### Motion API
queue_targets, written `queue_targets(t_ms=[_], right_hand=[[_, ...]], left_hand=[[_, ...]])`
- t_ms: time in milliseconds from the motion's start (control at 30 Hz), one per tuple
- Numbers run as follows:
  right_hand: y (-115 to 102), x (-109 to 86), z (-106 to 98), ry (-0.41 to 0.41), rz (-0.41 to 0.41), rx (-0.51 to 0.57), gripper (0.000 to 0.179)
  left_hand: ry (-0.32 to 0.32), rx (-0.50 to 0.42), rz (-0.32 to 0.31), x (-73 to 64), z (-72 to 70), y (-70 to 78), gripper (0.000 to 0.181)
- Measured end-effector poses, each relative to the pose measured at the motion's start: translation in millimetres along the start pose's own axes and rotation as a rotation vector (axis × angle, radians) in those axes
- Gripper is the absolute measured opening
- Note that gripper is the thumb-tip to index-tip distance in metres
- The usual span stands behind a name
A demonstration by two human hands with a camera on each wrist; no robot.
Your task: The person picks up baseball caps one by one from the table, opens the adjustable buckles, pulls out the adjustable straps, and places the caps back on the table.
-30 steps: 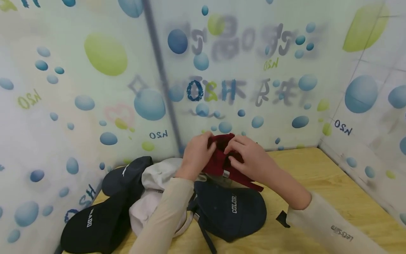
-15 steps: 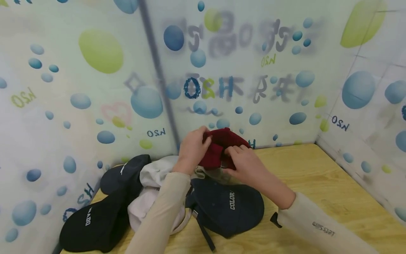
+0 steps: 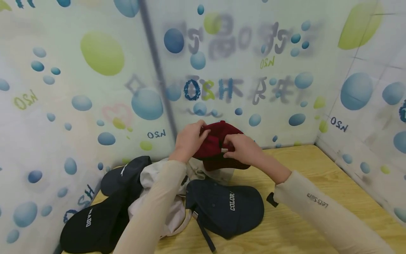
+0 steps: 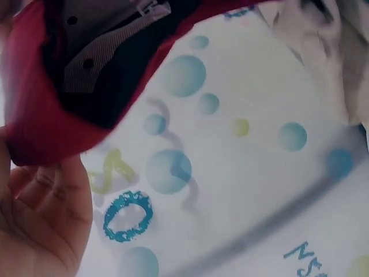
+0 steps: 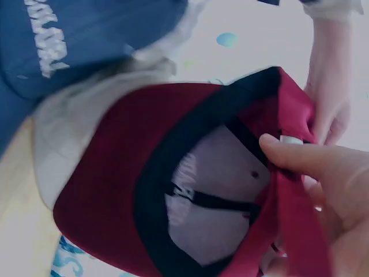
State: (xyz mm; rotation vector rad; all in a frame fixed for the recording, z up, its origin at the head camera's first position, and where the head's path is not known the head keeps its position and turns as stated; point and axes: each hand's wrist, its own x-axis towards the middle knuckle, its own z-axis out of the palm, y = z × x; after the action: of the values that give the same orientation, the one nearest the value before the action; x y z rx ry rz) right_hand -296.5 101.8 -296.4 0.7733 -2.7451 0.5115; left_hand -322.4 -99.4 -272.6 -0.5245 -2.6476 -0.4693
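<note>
A dark red baseball cap [image 3: 210,145] is held up over the pile of caps, its crown button on top and its brim [image 5: 115,179] facing down and away. My left hand [image 3: 189,140] grips the cap's left edge between thumb and fingers. At the back opening, my right hand [image 3: 245,147] pinches the strap close to a small silver buckle [image 5: 291,139], thumb on the near side. The right wrist view looks into the cap, with its dark sweatband [image 5: 151,190] and pale front lining [image 5: 213,179]. Part of the strap is hidden behind the right fingers.
Below lie a navy cap [image 3: 219,208] lettered COLOR, its strap trailing forward, and a beige cap [image 3: 226,175]. Farther left are a white cap [image 3: 153,173], a pale pink cap [image 3: 172,218], a black cap [image 3: 95,225] and a dark cap [image 3: 115,180]. A patterned wall [image 3: 272,134] stands behind the table [image 3: 301,165].
Both hands have lifted the red cap a little and tipped it, and its brim now shows beneath the crown. The right hand has shifted up and slightly left along the strap.
</note>
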Motion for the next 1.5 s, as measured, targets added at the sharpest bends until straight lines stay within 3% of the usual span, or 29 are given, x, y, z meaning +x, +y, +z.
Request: queue_targets(t_ms=[167,400,633,800,1000,1333,1433,1500], right_hand=[[3,17.9,-18,-0.086,0.032,0.101,0.024],[6,38.1,-32,-0.111,0.013,0.147,0.022],[7,58.5,-52,-0.179,0.035,0.134,0.025],[6,73.1,-64,-0.227,0.068,0.150,0.029],[7,84.1,-71,-0.256,0.095,0.191,0.032],[4,95.2,-73,-0.191,0.074,0.170,0.022],[1,97.6,-73,-0.133,0.065,0.177,0.019],[0,99.1,-72,-0.091,0.058,0.182,0.018]], left_hand=[[-0.092,0.010,-0.020,6.6,-10.3,-9.4,0.029],[-0.175,0.066,-0.008,5.9,-33.5,-15.5,0.032],[-0.326,0.138,0.035,4.0,-58.0,-10.2,0.025],[-0.411,0.102,0.020,10.9,-69.0,-3.9,0.026],[-0.413,-0.020,-0.028,22.8,-60.5,-3.3,0.038],[-0.371,-0.217,-0.215,32.1,-30.9,-11.5,0.076],[-0.360,-0.279,-0.246,35.0,-24.8,-14.1,0.074],[-0.350,-0.297,-0.254,37.9,-21.6,-16.5,0.063]])
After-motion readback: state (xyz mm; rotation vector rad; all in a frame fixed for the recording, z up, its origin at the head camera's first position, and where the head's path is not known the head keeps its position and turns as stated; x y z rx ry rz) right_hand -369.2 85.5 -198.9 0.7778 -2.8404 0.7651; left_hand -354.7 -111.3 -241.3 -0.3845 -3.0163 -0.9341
